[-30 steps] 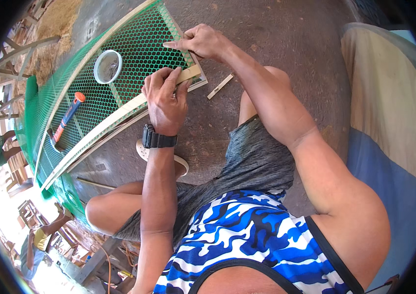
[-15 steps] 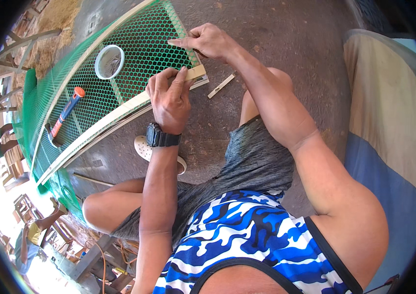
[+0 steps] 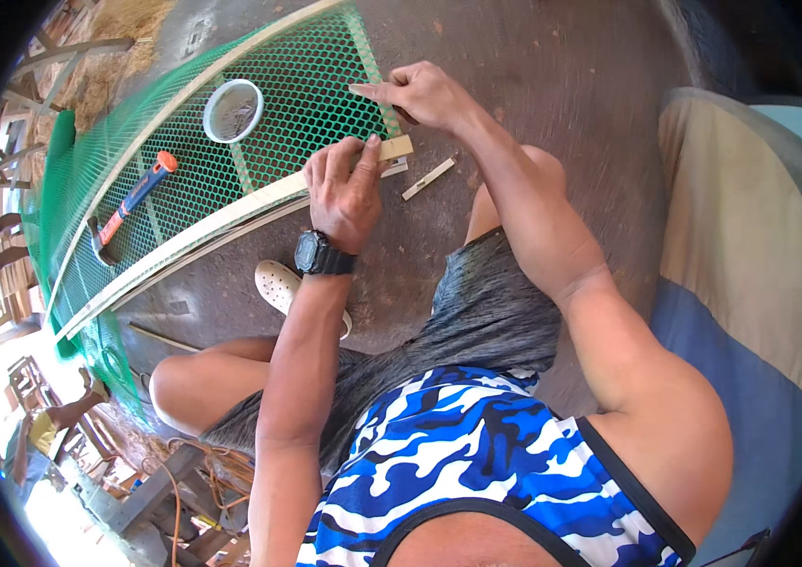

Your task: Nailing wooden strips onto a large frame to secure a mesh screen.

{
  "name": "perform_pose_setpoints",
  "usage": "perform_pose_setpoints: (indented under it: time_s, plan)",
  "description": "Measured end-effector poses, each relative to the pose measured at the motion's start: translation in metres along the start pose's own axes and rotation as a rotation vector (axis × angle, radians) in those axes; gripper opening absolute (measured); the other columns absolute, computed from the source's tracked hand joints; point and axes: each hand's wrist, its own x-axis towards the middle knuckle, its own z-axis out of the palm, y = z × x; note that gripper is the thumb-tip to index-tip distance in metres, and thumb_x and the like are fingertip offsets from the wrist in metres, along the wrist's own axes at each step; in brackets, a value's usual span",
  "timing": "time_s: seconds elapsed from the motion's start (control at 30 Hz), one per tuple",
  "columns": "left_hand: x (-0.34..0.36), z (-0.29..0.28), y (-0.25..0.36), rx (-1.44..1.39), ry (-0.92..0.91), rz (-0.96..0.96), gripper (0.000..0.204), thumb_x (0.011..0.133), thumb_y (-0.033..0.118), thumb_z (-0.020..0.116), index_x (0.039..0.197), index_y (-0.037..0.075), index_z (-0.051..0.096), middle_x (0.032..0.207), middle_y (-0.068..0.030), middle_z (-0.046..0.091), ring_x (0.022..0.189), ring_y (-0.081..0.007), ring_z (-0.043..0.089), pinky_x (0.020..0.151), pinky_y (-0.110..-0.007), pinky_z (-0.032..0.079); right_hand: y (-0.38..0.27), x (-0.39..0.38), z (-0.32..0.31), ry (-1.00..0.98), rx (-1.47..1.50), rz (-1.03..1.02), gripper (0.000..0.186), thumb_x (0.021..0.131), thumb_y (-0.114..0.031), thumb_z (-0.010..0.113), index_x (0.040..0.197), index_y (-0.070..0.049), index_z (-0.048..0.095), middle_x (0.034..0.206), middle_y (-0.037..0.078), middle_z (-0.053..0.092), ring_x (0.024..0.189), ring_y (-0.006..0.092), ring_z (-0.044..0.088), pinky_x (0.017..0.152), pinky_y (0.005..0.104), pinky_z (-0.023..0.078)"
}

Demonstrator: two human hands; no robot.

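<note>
My left hand [image 3: 344, 194] has its fingers curled on a pale wooden strip [image 3: 396, 147] along the near edge of a green mesh panel [image 3: 302, 80]. My right hand [image 3: 420, 94] is closed near the panel's right edge, index finger reaching over the mesh; what it grips is hidden. A hammer [image 3: 136, 198] with an orange-tipped blue handle lies on the mesh to the left. A round white tub [image 3: 233, 111] of small metal bits sits on the mesh. A short slotted wooden piece [image 3: 427, 180] lies on the floor right of the panel.
Dark floor [image 3: 562, 85] surrounds me. My crossed legs and a cream clog [image 3: 278, 288] are below the panel. A beige and blue fabric [image 3: 741, 255] is at right. Wooden furniture parts, sawdust, cords and another person [image 3: 42, 430] are at left.
Both hands and the panel with the tub and hammer have shifted slightly rightward in view over the last second. My hands keep similar poses.
</note>
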Motion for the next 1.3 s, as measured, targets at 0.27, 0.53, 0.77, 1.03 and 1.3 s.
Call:
perform_pose_setpoints:
  time_s: [0.27, 0.53, 0.77, 1.03, 1.3]
  plan:
    - [-0.001, -0.005, -0.005, -0.044, 0.008, 0.033, 0.049, 0.076, 0.005, 0.076, 0.124, 0.009, 0.068, 0.104, -0.0109, 0.063, 0.096, -0.0318, 0.061, 0.084, -0.046, 0.048, -0.117, -0.004, -0.008, 0.245, -0.329, -0.16, 0.052, 0.089, -0.053, 0.071, 0.071, -0.004, 0.071, 0.069, 0.012, 0.069, 0.062, 0.0258, 0.066, 0.061, 0.0397, 0.052]
    - [-0.008, -0.009, 0.0, -0.152, -0.017, -0.006, 0.042, 0.072, 0.003, 0.062, 0.114, 0.006, 0.068, 0.125, -0.0169, 0.061, 0.117, -0.0392, 0.057, 0.101, -0.051, 0.044, -0.205, 0.038, 0.128, -0.188, -0.425, -0.715, 0.027, 0.09, -0.026, 0.071, 0.104, -0.004, 0.07, 0.095, 0.015, 0.074, 0.086, 0.0286, 0.072, 0.078, 0.0407, 0.056]
    - [-0.014, 0.0, -0.008, -0.24, -0.144, -0.109, 0.044, 0.078, 0.008, 0.057, 0.121, 0.004, 0.065, 0.128, -0.0191, 0.063, 0.127, -0.0364, 0.054, 0.111, -0.051, 0.039, -0.247, 0.092, 0.248, -0.361, -0.957, -0.85, 0.044, 0.088, -0.016, 0.061, 0.131, -0.007, 0.058, 0.123, 0.017, 0.067, 0.11, 0.0337, 0.067, 0.093, 0.0477, 0.054]
    - [-0.01, -0.022, 0.001, -0.367, -0.129, -0.18, 0.04, 0.079, 0.006, 0.057, 0.118, 0.003, 0.066, 0.126, -0.0192, 0.064, 0.12, -0.0376, 0.059, 0.107, -0.048, 0.044, -0.274, 0.095, 0.29, -0.429, -1.054, -0.609, 0.037, 0.08, -0.017, 0.064, 0.116, -0.01, 0.072, 0.112, 0.012, 0.074, 0.104, 0.0276, 0.072, 0.088, 0.0397, 0.057]
    - [-0.026, 0.005, -0.012, -0.169, -0.015, -0.02, 0.041, 0.078, 0.014, 0.064, 0.117, 0.003, 0.066, 0.128, -0.0194, 0.061, 0.124, -0.0396, 0.054, 0.107, -0.052, 0.042, -0.307, 0.068, 0.233, -0.629, -0.728, -0.336, 0.041, 0.078, -0.027, 0.064, 0.109, -0.002, 0.072, 0.101, 0.02, 0.072, 0.088, 0.0296, 0.071, 0.077, 0.0428, 0.056]
